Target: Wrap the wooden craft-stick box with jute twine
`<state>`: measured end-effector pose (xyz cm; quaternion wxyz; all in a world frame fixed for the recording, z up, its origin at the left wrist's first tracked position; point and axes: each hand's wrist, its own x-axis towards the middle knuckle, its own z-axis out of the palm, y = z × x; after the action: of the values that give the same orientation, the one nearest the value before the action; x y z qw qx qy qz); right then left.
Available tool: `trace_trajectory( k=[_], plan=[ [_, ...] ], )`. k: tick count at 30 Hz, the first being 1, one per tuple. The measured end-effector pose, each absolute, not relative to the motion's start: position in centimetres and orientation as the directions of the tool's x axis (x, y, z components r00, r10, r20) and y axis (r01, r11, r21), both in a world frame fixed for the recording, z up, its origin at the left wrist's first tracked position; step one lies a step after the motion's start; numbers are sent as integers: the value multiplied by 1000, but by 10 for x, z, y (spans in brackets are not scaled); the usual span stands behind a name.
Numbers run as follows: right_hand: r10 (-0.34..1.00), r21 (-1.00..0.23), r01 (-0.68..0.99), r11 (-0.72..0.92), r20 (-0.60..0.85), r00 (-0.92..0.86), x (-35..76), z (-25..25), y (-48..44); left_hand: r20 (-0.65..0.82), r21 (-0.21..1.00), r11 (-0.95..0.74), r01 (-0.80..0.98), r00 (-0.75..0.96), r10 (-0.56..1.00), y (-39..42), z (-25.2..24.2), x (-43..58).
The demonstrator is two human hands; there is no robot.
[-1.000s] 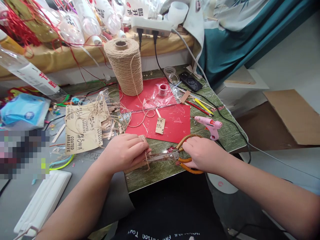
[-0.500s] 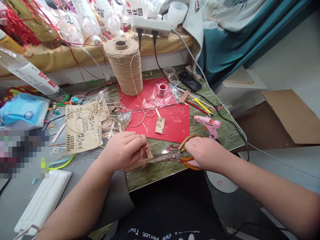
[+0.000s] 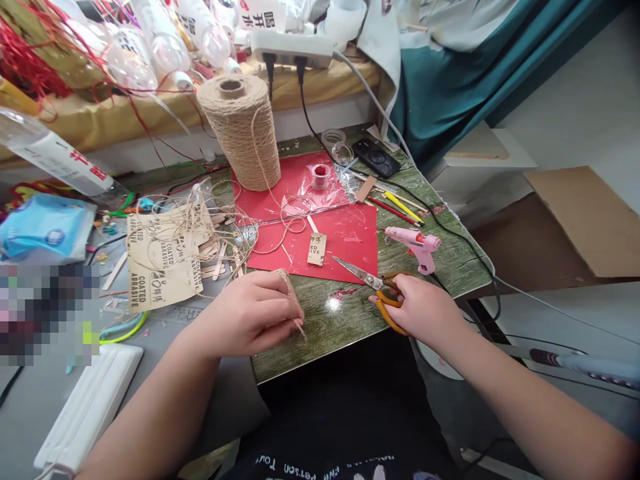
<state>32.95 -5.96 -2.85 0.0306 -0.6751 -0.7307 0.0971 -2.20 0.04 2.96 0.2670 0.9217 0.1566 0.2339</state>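
My left hand (image 3: 250, 310), fingers closed, grips a small twine-wrapped piece (image 3: 293, 295) over the front of the table. Most of that piece is hidden behind my fingers, and a short twine end hangs by the fingertips. Scissors with orange-brown handles (image 3: 387, 300) are held in my right hand (image 3: 425, 307), their blades together and pointing up and left, apart from the twine. Beyond my hands lies a red sheet (image 3: 350, 250) with a small sandpaper piece (image 3: 317, 249) on it. A large twine spool (image 3: 243, 137) stands behind, its loose strand trailing forward.
A pink glue gun (image 3: 417, 247) lies right of the red sheet, near a black phone (image 3: 376, 159) and coloured pens. Sandpaper sheets (image 3: 160, 267) and tangled twine lie left. A power strip (image 3: 295, 50) sits on the ledge; its cable crosses the table's right side.
The scissors have moved right and turned upward, away from the twine-wrapped piece. My left hand has turned that piece, and a short twine end now shows at the fingertips.
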Motion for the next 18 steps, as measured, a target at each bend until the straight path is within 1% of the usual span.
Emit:
trace_trajectory(
  k=[3, 6, 8, 10, 12, 14, 15, 16, 17, 18],
  plan=[
    [992, -219, 975, 28, -112, -54, 332, -32, -60, 322, 476, -855, 207, 863, 388, -3, 29, -16],
    [991, -251, 968, -15, -132, -18, 334, -37, -60, 338, 437, -877, 201, 866, 367, -5, 27, -12],
    [992, -296, 955, -3, -121, -35, 336, -40, -60, 353, 447, -875, 187, 862, 365, -4, 26, -12],
    [993, -325, 944, 58, -78, -88, 339, -41, -61, 391, 489, -858, 158, 840, 377, -2, 25, -15],
    [991, -312, 943, 116, -27, -131, 341, -37, -63, 473, 527, -842, 117, 782, 405, 0, 27, -20],
    [987, -298, 942, 157, 35, -154, 338, -25, -67, 551, 513, -851, 114, 716, 428, -1, 30, -24],
    [984, -313, 933, 179, 73, -164, 333, -16, -70, 581, 474, -870, 136, 695, 425, -2, 32, -26],
    [977, -358, 909, 212, 113, -183, 326, -7, -73, 598, 409, -897, 167, 693, 402, -4, 34, -26],
    [966, -443, 860, 255, 154, -207, 317, 3, -77, 602, 322, -925, 200, 711, 363, -7, 35, -24],
    [960, -555, 784, 279, 161, -228, 306, 12, -80, 593, 222, -950, 220, 743, 311, -10, 36, -22]
  ],
)
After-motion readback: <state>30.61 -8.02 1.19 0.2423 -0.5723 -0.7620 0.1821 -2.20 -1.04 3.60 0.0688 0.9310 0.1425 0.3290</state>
